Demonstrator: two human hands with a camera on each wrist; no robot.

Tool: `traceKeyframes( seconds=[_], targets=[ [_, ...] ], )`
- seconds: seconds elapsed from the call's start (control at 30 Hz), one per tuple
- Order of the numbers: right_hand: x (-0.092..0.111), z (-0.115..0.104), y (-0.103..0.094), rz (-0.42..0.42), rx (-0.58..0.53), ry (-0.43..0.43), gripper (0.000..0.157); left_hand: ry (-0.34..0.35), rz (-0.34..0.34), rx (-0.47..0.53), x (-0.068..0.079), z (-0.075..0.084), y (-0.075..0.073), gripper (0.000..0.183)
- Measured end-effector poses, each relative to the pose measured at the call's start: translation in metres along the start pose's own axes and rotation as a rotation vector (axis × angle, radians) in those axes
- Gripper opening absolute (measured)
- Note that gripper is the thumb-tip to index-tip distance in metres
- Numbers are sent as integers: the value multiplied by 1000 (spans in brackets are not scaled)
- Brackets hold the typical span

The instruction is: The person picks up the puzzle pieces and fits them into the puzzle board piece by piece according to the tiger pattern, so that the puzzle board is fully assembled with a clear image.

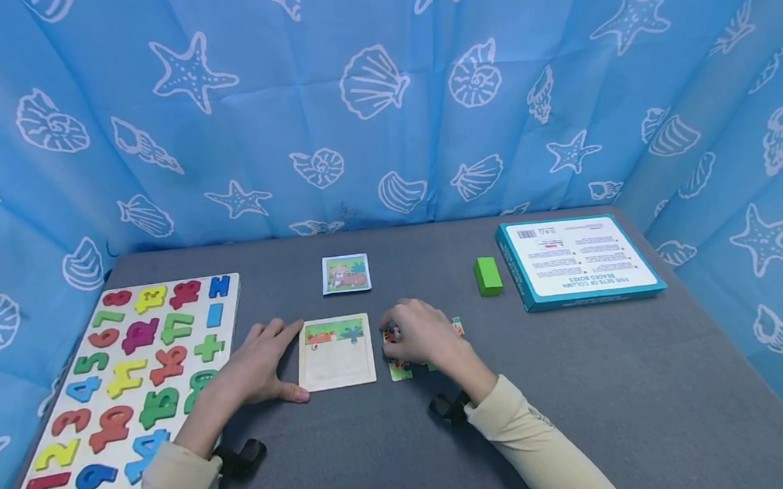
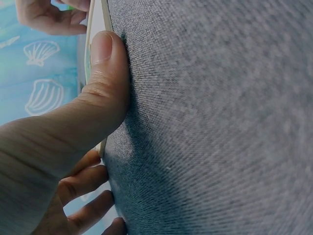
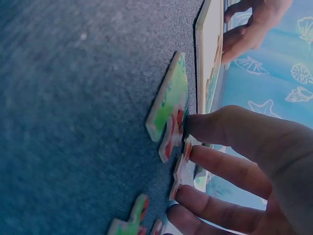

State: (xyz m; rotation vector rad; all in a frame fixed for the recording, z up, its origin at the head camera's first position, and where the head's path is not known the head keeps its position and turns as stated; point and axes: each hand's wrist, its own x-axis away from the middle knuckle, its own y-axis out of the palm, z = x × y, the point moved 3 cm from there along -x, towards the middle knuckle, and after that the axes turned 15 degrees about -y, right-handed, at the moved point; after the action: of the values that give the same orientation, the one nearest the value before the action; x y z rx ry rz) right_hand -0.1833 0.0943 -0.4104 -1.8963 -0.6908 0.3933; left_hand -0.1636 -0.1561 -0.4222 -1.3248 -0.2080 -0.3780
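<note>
Background: a blue curtain [image 1: 373, 83] printed with white shells and starfish, behind a dark grey table [image 1: 587, 398].

Head view. A shallow wooden puzzle tray [image 1: 335, 367] lies near mid-table, a coloured picture strip across its far part and bare wood nearer the person. Left hand [image 1: 262, 364] at the tray's left side: thumb by the near corner, forefinger by the far corner, the two well apart. Right hand [image 1: 427, 334] is bent over puzzle pieces [image 1: 400, 370] just right of the tray, partly hiding them. Beyond the tray, a small picture card [image 1: 346, 274]; farther right, a green block [image 1: 488, 276] and a teal-edged box [image 1: 581, 259]. At left, a number board [image 1: 86, 451] with coloured numerals. Both sleeves are cream.

Left wrist view. Bent thumb touches the tray's edge; the other fingers are spread, with gaps between them. The grip spans the edge rather than closing round it.

Right wrist view. Thumb tip at a green-and-red piece lying on the cloth-textured surface; forefinger and next finger at another piece beside it. Thumb and forefinger show a gap; cannot tell whether anything is pinched. More pieces lie at the lower edge.
</note>
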Motion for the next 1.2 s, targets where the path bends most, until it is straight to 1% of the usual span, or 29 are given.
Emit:
traceKeyframes(
  seconds=[0.33,0.53,0.8,1.1,1.2],
  targets=[
    [-2,-3,-4,14,-28,11,22,4,4,6,0,-1,0,114],
    [-4,-8,-9,6,-51,-1,23,6,3,9,0,-1,0,113],
    [-11,-19,-8,32,-69,-78,22,-3,-1,10,-1,-2,2,114],
    [-26,-44,-3,9,-77,-132,25,-12,-14,22,-2,-4,1,113],
    [-31,-51,1,6,-78,-151,25,-1,-10,19,-2,-3,1,113]
  ],
)
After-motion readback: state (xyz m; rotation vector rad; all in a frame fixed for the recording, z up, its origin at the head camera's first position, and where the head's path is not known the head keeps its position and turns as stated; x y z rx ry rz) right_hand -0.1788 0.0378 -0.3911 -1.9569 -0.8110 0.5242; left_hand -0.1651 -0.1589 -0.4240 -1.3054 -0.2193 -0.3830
